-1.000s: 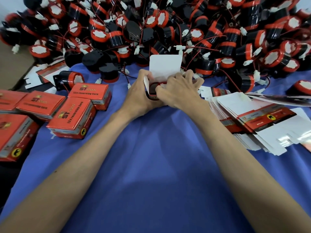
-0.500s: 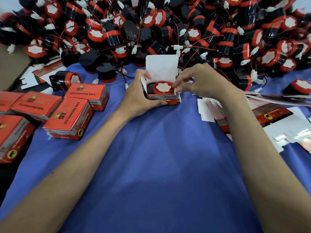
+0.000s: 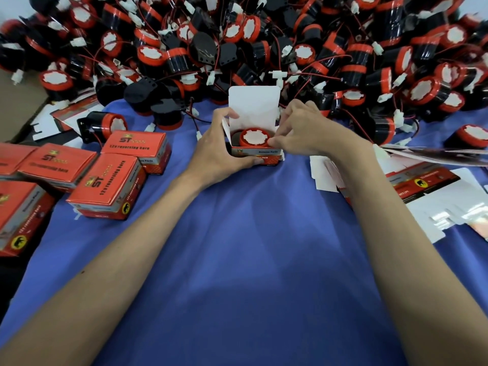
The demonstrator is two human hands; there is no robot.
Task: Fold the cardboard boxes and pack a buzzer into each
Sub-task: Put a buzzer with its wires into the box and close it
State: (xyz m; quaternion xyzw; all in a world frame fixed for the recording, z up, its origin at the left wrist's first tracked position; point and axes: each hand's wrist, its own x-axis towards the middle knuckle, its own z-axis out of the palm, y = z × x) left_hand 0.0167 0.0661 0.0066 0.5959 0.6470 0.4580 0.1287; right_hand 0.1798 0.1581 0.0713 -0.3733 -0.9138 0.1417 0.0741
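The left hand grips the open box from its left side. The thumb lies along the near face and the fingers curl over the far left corner beside the raised flap. The right hand is curled narrow at the box's right edge, thumb and forefinger pinched together there. Whether they hold the small side flap or only touch it I cannot tell.

The box stands between the two hands on the worktop, which is covered in blue cloth. Its white lid stands upright on the far side. Inside sits a buzzer, red rim and white face turned up, just left of the right fingertips.

Directly beyond the box and hands, a large heap of buzzers, black and red with white connectors and thin red wires, fills the whole far edge of the worktop. Its nearest pieces touch or nearly touch the lid.

To the left, several closed boxes, red with yellow lettering, lie crowded together, some overlapping. A loose buzzer lies on its side just beyond them.

To the right, under and past the right forearm, a spread stack of flat box blanks lies printed side and white side mixed. Another single buzzer rests at the far right edge.
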